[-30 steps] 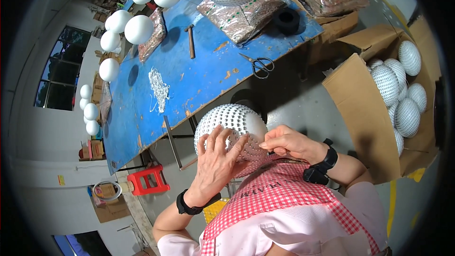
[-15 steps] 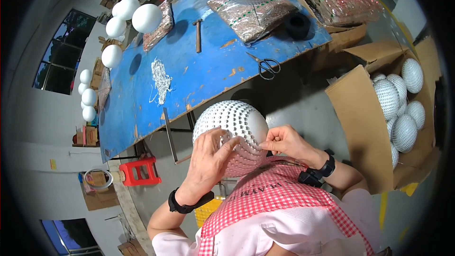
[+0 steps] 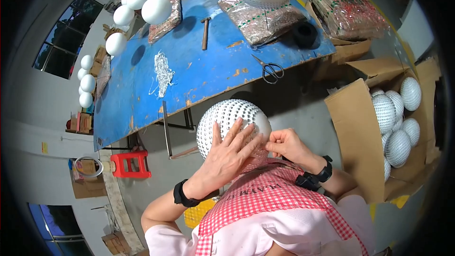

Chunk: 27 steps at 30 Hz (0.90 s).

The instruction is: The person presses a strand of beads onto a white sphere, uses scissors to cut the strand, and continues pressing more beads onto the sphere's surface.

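Observation:
A white ball (image 3: 220,114) dotted with rows of small silver studs rests against my apron, its right side partly bare white. My left hand (image 3: 230,154) lies over its near face, with fingers spread flat on the studs. At the ball's right edge my right hand (image 3: 286,147) is closed in a pinch, the fingertips touching or very near the surface. What the pinch holds is too small to make out. The ball's underside is hidden by my left hand and the apron.
A blue table (image 3: 189,76) ahead bears scissors (image 3: 271,72), a hammer (image 3: 205,33), a heap of silver strands (image 3: 163,76), plastic-wrapped packs (image 3: 258,21) and white balls (image 3: 156,10). At right stands a cardboard box (image 3: 350,128) of studded balls (image 3: 398,148). A red stool (image 3: 130,163) is left.
My left hand has shifted right across the ball, its fingers now stretched out instead of bent. My right hand stays pinched at the ball's edge. The view has shifted slightly.

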### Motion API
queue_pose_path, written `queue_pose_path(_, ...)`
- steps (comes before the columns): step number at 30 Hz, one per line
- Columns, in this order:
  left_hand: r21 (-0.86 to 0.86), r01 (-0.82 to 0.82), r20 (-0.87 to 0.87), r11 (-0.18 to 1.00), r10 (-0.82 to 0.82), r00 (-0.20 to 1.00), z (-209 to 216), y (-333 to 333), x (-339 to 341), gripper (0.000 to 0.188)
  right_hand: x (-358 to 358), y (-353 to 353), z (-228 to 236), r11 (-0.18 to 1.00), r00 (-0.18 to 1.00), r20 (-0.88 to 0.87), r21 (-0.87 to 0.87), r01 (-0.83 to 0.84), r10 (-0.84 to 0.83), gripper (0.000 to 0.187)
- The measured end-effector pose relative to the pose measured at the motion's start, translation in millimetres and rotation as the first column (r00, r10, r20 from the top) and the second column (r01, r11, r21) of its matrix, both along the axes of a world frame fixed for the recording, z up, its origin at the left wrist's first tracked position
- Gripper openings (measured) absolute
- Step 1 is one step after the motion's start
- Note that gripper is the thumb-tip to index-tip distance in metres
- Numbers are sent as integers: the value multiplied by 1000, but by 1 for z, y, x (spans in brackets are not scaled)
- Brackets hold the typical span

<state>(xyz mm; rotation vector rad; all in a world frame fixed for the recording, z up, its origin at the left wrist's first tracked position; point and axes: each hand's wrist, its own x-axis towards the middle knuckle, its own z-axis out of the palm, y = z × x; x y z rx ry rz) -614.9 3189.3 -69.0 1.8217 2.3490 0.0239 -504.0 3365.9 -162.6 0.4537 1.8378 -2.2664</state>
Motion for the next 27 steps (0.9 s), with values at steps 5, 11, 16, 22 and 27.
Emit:
queue_pose_path(5,45,8,-11,999,-7,1000,4,-3,-7,54,5,-14,4,988,985,-120,77,136,-126,14)
queue_pose_path(11,60,-16,18,998,15,1000,12,13,25,52,37,-1,8,918,895,-411,264,297,-172,6)
queue_pose_path(16,95,-24,55,995,19,998,24,16,39,44,49,13,16,606,695,-698,632,483,175,20)
queue_pose_path(22,110,-77,138,991,62,989,39,-3,11,49,33,-3,28,436,658,-667,737,517,348,33)
queue_pose_path(27,195,-13,120,981,-11,993,37,-14,-2,43,24,-15,42,464,689,-635,756,461,350,29)
